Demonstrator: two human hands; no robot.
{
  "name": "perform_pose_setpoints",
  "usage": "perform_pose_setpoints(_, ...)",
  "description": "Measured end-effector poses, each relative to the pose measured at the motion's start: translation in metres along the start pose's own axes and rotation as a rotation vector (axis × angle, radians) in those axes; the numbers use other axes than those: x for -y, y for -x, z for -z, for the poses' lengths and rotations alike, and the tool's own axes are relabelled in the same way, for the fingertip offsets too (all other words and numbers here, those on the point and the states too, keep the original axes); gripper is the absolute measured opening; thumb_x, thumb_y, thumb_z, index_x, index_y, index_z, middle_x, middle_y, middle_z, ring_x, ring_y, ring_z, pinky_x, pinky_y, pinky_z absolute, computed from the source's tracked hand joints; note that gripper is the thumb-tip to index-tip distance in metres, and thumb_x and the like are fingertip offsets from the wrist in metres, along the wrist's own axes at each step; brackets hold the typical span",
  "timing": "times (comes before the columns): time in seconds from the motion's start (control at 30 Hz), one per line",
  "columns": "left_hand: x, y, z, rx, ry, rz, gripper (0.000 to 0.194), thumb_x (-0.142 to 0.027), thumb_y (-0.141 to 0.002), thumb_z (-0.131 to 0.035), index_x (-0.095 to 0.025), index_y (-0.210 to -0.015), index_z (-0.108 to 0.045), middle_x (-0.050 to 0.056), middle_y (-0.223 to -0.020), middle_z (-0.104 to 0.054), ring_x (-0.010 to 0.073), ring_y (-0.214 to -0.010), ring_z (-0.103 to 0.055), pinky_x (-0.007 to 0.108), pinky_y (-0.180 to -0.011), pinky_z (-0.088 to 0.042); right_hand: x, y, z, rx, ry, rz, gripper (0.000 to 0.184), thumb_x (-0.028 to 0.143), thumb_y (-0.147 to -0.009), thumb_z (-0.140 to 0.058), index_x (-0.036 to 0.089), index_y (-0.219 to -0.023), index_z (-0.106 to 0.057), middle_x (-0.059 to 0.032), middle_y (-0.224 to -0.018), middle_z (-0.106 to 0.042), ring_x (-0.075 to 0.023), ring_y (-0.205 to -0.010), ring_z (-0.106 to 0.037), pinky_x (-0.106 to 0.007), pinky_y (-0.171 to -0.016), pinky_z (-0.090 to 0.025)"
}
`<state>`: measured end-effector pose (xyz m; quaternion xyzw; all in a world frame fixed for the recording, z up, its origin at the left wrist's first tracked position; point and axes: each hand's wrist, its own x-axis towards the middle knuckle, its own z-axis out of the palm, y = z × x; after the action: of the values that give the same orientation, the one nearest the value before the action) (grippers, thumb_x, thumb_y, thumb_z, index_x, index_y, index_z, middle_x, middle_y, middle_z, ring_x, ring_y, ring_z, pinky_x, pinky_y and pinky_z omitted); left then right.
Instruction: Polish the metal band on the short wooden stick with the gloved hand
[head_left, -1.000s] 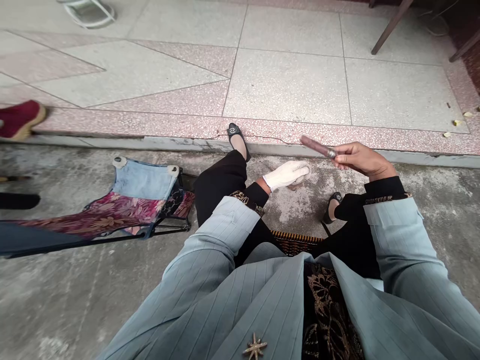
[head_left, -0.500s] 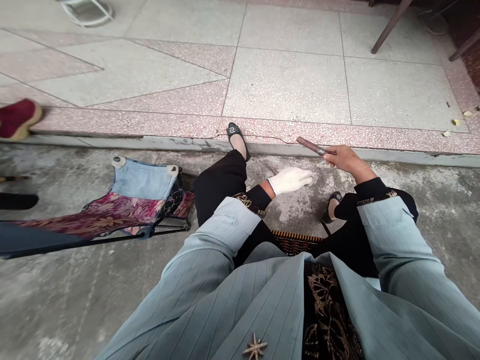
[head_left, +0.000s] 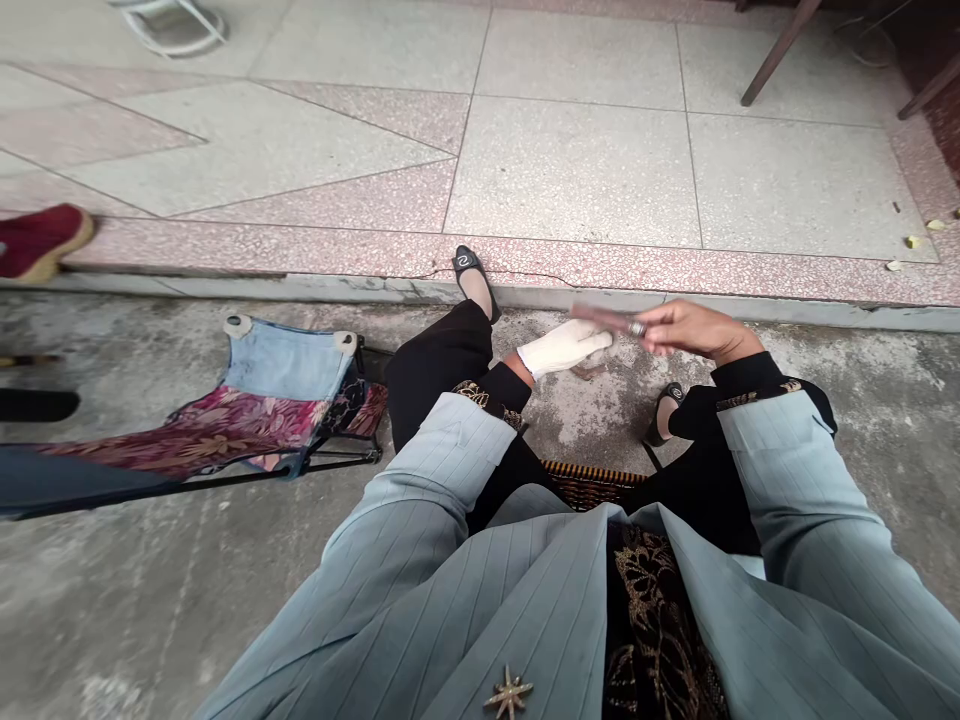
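Note:
My left hand (head_left: 566, 347), in a white knitted glove, is low between my knees with its fingers drawn together. A small brownish thing (head_left: 589, 372) shows just below its fingertips; its kind is not clear, nor how it is gripped. Bare, my right hand (head_left: 691, 328) grips a brown wooden stick (head_left: 600, 317) with a silvery wound band near my fingers. Motion blurs the stick. Its free end points left, just above the gloved fingers; whether it touches them I cannot tell.
A raised tiled step (head_left: 577, 170) runs across ahead; my left shoe (head_left: 472, 270) rests at its edge. To the left stands a folding fabric chair (head_left: 292, 360), with a red shoe (head_left: 41, 240) beyond. Below me shows a woven seat (head_left: 596, 485).
The stick has swung down and left towards the glove, turning flatter. My left hand has drawn slightly left and curled in. The brownish thing now shows below its fingertips.

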<state>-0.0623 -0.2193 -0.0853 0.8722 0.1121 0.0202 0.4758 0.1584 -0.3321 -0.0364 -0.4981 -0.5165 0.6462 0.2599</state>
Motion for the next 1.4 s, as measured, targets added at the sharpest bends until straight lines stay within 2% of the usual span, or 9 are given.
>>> perform_pose_setpoints(0.13, -0.001, -0.003, -0.009, -0.068, 0.120, 0.019, 0.038, -0.043, -0.098, -0.032, -0.017, -0.099, -0.061, 0.001, -0.074, -0.060, 0.0122, -0.062, -0.051, 0.023, -0.061, -0.038, -0.001, 0.002, 0.005, -0.462, -0.201, 0.130, 0.026, 0.040, -0.079, -0.071, 0.015, -0.084, -0.065, 0.0000, -0.069, -0.058, -0.0083, -0.056, -0.047, -0.021, -0.051, -0.036)
perform_pose_setpoints(0.4, 0.005, -0.007, -0.015, 0.005, -0.148, -0.018, 0.035, -0.039, -0.097, -0.035, -0.018, -0.096, -0.062, 0.003, -0.085, -0.064, 0.0163, -0.075, -0.057, 0.026, -0.071, -0.038, -0.019, -0.021, 0.015, -0.723, 0.393, -0.228, 0.022, 0.030, -0.083, -0.060, 0.015, -0.096, -0.069, -0.0021, -0.068, -0.060, -0.0128, -0.056, -0.051, -0.026, -0.052, -0.037)
perform_pose_setpoints(0.5, 0.005, -0.006, -0.016, 0.053, -0.293, 0.008, 0.033, -0.039, -0.095, -0.037, -0.020, -0.099, -0.064, 0.004, -0.085, -0.066, 0.0180, -0.074, -0.057, 0.027, -0.068, -0.036, -0.016, -0.023, 0.010, -0.576, 0.738, -0.372, 0.023, 0.032, -0.086, -0.056, 0.018, -0.095, -0.072, -0.0055, -0.076, -0.065, -0.0163, -0.062, -0.054, -0.029, -0.056, -0.038)
perform_pose_setpoints(0.67, 0.006, -0.004, -0.017, 0.140, -0.395, 0.028, 0.031, -0.040, -0.093, -0.043, -0.022, -0.102, -0.066, 0.006, -0.092, -0.070, 0.0183, -0.078, -0.059, 0.026, -0.067, -0.036, -0.019, -0.028, -0.009, 0.035, 0.844, -0.605, 0.012, 0.027, -0.080, -0.066, 0.019, -0.078, -0.074, -0.0076, -0.073, -0.067, -0.0180, -0.062, -0.058, -0.031, -0.061, -0.040)
perform_pose_setpoints(0.8, 0.008, -0.002, -0.008, 0.155, -0.361, 0.028, 0.031, -0.040, -0.093, -0.043, -0.022, -0.105, -0.066, 0.005, -0.096, -0.070, 0.0188, -0.083, -0.061, 0.026, -0.069, -0.038, -0.016, -0.025, -0.012, 0.397, 0.517, -0.475, 0.027, 0.037, -0.076, -0.071, 0.016, -0.093, -0.075, -0.0022, -0.066, -0.064, -0.0138, -0.057, -0.054, -0.028, -0.059, -0.040)
perform_pose_setpoints(0.87, 0.008, -0.001, -0.004, 0.138, -0.283, -0.002, 0.034, -0.039, -0.094, -0.040, -0.020, -0.107, -0.065, 0.006, -0.098, -0.069, 0.0189, -0.085, -0.061, 0.027, -0.072, -0.039, -0.009, -0.017, -0.007, 0.425, 0.348, -0.308, 0.039, 0.042, -0.077, -0.070, 0.016, -0.105, -0.073, -0.0007, -0.072, -0.065, -0.0116, -0.059, -0.053, -0.026, -0.059, -0.041)
perform_pose_setpoints(1.07, -0.001, 0.001, -0.002, -0.070, 0.092, 0.073, 0.043, -0.047, -0.096, -0.031, -0.016, -0.096, -0.061, 0.003, -0.072, -0.061, 0.0132, -0.061, -0.053, 0.026, -0.061, -0.041, 0.004, 0.004, 0.003, -0.331, -0.034, 0.115, 0.040, 0.045, -0.078, -0.070, 0.015, -0.104, -0.069, 0.0003, -0.074, -0.059, -0.0095, -0.061, -0.050, -0.023, -0.058, -0.041)
perform_pose_setpoints(1.17, -0.004, 0.000, -0.004, -0.021, 0.082, 0.070, 0.041, -0.046, -0.095, -0.033, -0.016, -0.096, -0.061, 0.001, -0.071, -0.060, 0.0122, -0.059, -0.051, 0.024, -0.059, -0.040, -0.001, -0.003, 0.006, -0.672, -0.096, 0.212, 0.034, 0.047, -0.079, -0.068, 0.016, -0.092, -0.064, -0.0010, -0.073, -0.057, -0.0098, -0.060, -0.049, -0.022, -0.053, -0.040)
perform_pose_setpoints(1.4, -0.017, 0.005, 0.002, 0.057, -0.052, -0.058, 0.035, -0.041, -0.095, -0.035, -0.018, -0.093, -0.062, 0.001, -0.079, -0.062, 0.0133, -0.066, -0.053, 0.025, -0.068, -0.038, -0.016, -0.020, 0.020, -0.885, 0.451, -0.027, 0.027, 0.031, -0.083, -0.058, 0.014, -0.102, -0.066, -0.0030, -0.073, -0.061, -0.0147, -0.061, -0.054, -0.027, -0.058, -0.040)
